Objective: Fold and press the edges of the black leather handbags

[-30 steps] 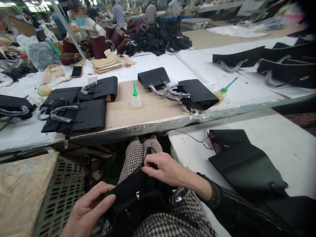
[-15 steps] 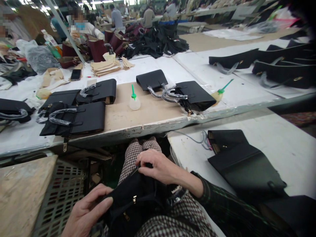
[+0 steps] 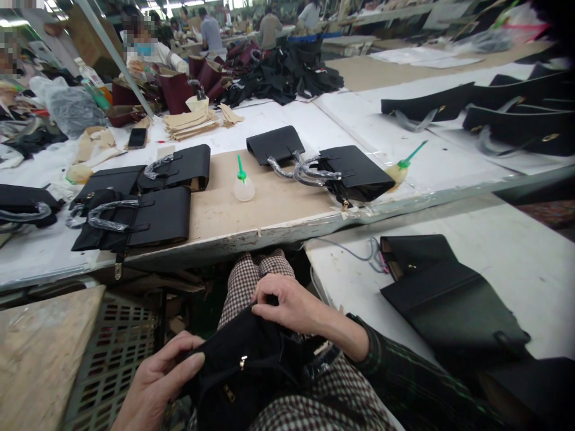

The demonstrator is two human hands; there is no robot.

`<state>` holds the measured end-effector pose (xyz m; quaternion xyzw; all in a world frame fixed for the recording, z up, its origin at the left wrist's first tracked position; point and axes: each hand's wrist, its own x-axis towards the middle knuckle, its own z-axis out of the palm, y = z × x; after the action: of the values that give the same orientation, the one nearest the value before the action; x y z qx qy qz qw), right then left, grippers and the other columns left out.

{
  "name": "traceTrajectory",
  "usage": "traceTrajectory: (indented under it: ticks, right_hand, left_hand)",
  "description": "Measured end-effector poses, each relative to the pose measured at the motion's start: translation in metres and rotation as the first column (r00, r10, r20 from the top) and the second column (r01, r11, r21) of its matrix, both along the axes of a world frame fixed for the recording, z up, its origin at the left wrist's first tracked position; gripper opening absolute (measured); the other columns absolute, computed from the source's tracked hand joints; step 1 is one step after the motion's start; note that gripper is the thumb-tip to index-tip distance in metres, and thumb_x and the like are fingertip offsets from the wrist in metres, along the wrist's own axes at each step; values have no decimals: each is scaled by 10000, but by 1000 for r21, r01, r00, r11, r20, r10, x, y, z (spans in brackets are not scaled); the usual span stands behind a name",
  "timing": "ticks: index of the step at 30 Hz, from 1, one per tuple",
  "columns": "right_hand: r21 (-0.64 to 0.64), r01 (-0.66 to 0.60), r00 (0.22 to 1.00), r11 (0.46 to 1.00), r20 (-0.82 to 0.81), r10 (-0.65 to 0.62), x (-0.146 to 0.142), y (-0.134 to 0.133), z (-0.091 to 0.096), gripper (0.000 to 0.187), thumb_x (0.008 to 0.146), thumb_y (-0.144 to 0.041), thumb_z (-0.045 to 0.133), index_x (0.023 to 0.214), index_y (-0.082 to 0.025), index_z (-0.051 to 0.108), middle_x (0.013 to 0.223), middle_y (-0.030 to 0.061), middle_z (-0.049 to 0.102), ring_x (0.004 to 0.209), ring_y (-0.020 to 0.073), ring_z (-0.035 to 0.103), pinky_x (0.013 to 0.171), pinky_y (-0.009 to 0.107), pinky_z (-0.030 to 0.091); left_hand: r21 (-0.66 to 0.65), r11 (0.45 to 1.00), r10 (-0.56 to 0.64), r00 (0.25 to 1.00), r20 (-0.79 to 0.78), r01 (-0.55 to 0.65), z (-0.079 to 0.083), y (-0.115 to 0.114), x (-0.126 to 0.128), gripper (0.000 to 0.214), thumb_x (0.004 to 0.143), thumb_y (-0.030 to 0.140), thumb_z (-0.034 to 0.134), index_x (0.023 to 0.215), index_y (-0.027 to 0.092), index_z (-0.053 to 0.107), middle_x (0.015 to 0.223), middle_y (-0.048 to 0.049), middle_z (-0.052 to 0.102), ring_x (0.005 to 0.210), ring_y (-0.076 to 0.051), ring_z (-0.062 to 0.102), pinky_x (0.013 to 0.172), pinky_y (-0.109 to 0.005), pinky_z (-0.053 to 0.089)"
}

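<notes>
Head view showed the right hand (image 3: 291, 304) slightly further left than a second earlier, the dark strip beyond it gone from sight. Its thumb and forefinger pinched the rim of the black bag (image 3: 238, 347) on the checked trousers (image 3: 240, 287); the left hand (image 3: 157, 377) clasped its left end. Dark folds merged indistinctly, and the frame's bottom edge cut off the left wrist.

Ceiling lights (image 3: 13, 23) glow at the upper left and my worktop (image 3: 274, 114) looks bright, with glints on a plastic-wrapped handle (image 3: 112, 205), while the black bag (image 3: 251, 335) I hold loses detail in shade and the distance blurs.
</notes>
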<state>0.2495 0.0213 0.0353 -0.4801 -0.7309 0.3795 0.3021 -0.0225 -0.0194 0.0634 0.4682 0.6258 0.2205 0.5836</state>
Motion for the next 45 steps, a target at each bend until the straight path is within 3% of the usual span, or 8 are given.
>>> traceTrajectory:
  ticks: [6,10,18,25,30,34,40,45]
  right_hand:
    - [-16,94,995,995,-18,-95,-7,-4,-3,173,734,-122,683,623,-164,558,746,11,658,749,146,581,719,258,421]
    - [-53,142,989,988,-22,-144,-10,-6,3,142,707,-111,678,656,-168,558,726,-9,637,710,133,556,683,249,400]
    - [-52,124,988,991,-90,-128,-12,-16,11,129,706,-116,661,742,-178,555,741,-30,602,716,127,531,673,239,390]
    - [-59,141,987,988,-72,-145,-5,-22,11,143,704,-135,681,740,-179,550,740,-39,590,705,118,516,664,234,378]
    - [-42,115,993,993,-37,-116,-5,-18,12,150,699,-117,697,737,-177,565,753,-31,605,729,128,519,701,247,379]
    - [-12,93,996,996,-3,-93,-6,-13,12,166,689,-153,757,756,-183,607,785,-15,628,810,158,546,761,273,393]
    - [40,-222,975,974,-16,223,20,19,1,171,767,-271,764,886,-203,662,861,-26,684,865,153,601,988,352,364]
    - [-16,-315,947,949,-70,314,48,40,-12,280,766,-263,754,1014,-197,643,1002,-3,684,908,148,621,819,249,455]
  left_hand:
    - [-6,1000,26,1000,-15,-26,1,1,-1,325,723,486,743,869,196,733,787,9,630,704,-146,547,601,-201,430]
    - [66,977,-189,963,-190,205,14,17,0,373,769,505,698,992,207,718,865,-19,694,821,-204,615,726,-253,478]
    - [178,651,-586,638,-500,738,30,48,53,302,927,335,469,785,219,708,782,-6,655,740,-174,592,670,-247,385]
    - [16,769,-593,723,-355,639,30,43,21,346,895,396,495,707,179,689,755,-4,592,718,-178,546,619,-239,366]
    - [-53,798,-594,771,-229,600,42,37,-7,252,879,362,548,887,194,735,915,-33,660,917,-225,597,816,-269,421]
    - [-10,835,-545,823,-157,551,34,41,22,355,861,367,590,1186,229,623,1034,-41,685,962,-222,609,814,-268,441]
    - [211,744,-558,764,-326,634,7,60,82,129,801,313,631,816,186,613,735,25,581,695,-155,504,650,-242,382]
    - [136,792,-538,786,-304,595,-5,65,71,128,819,312,616,830,187,591,683,47,489,652,-135,444,587,-222,334]
